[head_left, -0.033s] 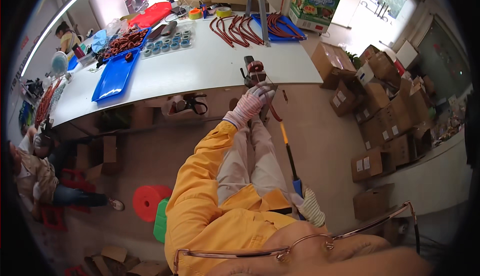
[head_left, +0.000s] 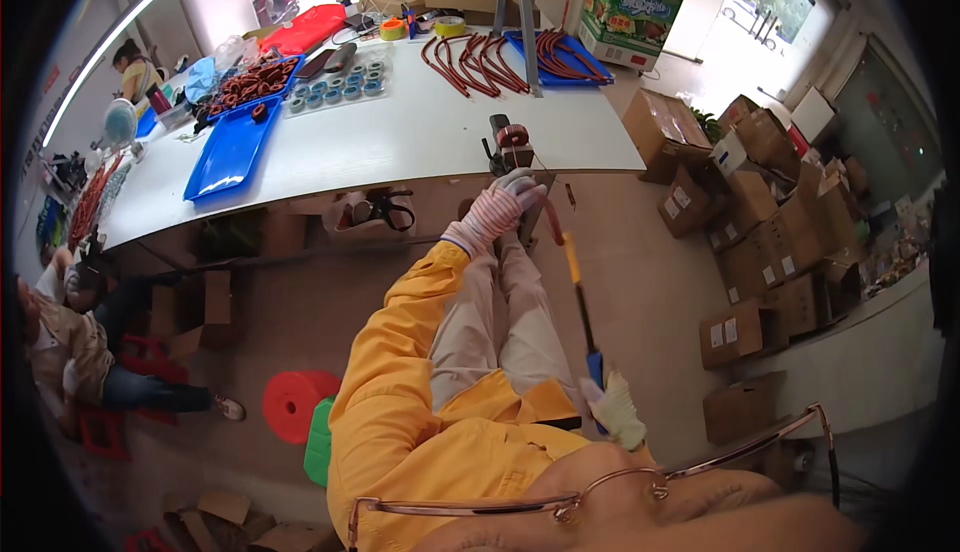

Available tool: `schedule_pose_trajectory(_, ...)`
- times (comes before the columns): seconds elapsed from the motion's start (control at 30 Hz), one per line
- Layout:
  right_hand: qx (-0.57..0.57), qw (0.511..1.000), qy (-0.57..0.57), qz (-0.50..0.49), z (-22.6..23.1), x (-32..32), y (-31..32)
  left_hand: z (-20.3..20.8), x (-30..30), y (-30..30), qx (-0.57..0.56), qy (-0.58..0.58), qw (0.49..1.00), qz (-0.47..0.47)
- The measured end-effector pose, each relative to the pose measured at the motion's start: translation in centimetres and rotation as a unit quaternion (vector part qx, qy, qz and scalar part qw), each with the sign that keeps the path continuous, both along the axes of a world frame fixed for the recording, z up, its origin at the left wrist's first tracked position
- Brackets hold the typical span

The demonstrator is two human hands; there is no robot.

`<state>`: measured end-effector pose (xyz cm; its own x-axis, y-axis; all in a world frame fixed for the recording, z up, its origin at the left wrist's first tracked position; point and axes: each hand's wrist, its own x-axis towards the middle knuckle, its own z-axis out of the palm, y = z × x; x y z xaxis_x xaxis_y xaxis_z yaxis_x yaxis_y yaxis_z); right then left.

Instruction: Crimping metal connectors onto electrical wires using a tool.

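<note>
Since the earlier frame: our right hand (head_left: 620, 414) has rolled slightly, and the yellow far end of the stick (head_left: 584, 317) sits a touch farther and to the right; our left hand (head_left: 497, 210) has barely shifted.

Right fingers: closed round the stick's blue handle, at its near end. Left fingers: curled at the near table edge, beside the clamp (head_left: 494, 160); we cannot tell whether they pinch anything, since the glove hides the contact.

Key relation: the stick's long axis runs from the right hand away to the far side, leaning left, so its yellow end points toward the left hand. That end meets the lower end of a red cord (head_left: 554, 220), which hangs just right of the left fingers. The right hand is the nearer to the handle, the left to the cord.

The red ring (head_left: 513, 136) lies just beyond the left fingers, far and slightly left, at the clamp.

Farther out on the white table (head_left: 400, 147): loose red cords (head_left: 472, 64) on the far side, a blue tray (head_left: 222, 170) to the left. Cardboard boxes (head_left: 780, 230) stand on the right.
</note>
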<state>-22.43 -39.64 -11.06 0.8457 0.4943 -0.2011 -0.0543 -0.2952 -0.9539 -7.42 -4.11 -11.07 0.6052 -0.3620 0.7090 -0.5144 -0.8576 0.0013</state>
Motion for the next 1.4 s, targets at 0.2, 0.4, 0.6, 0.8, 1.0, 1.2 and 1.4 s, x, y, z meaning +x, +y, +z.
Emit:
schedule_pose_trajectory(0.2,0.121,0.977,-0.048,-0.167,1.4,5.5,4.3,2.0,1.0,6.2,-0.535,-0.061,0.828,-0.157)
schedule_pose_trajectory(0.4,0.031,0.982,0.155,0.102,7.1,13.0,7.3,8.2,8.0,6.4,-0.674,0.042,0.718,-0.168)
schedule_pose_trajectory(0.6,0.040,0.973,0.160,0.162,6.9,20.1,13.0,4.8,14.0,7.9,-0.565,0.331,0.739,-0.155)
schedule_pose_trajectory(0.8,0.142,0.944,0.281,0.099,4.9,13.7,11.8,2.5,13.4,8.8,-0.599,0.340,0.723,-0.065)
schedule_pose_trajectory(1.0,0.161,0.956,0.242,0.034,5.8,6.3,9.6,-3.4,4.6,5.7,-0.621,0.030,0.728,0.287)
schedule_pose_trajectory(1.2,0.022,0.971,0.239,-0.011,2.7,-1.6,-1.8,0.4,1.9,-2.5,-0.219,-0.169,0.944,0.180)
schedule_pose_trajectory(1.4,-0.282,0.848,-0.414,-0.175,-1.6,2.0,2.3,4.7,-1.0,0.6,-0.234,0.029,0.969,-0.076)
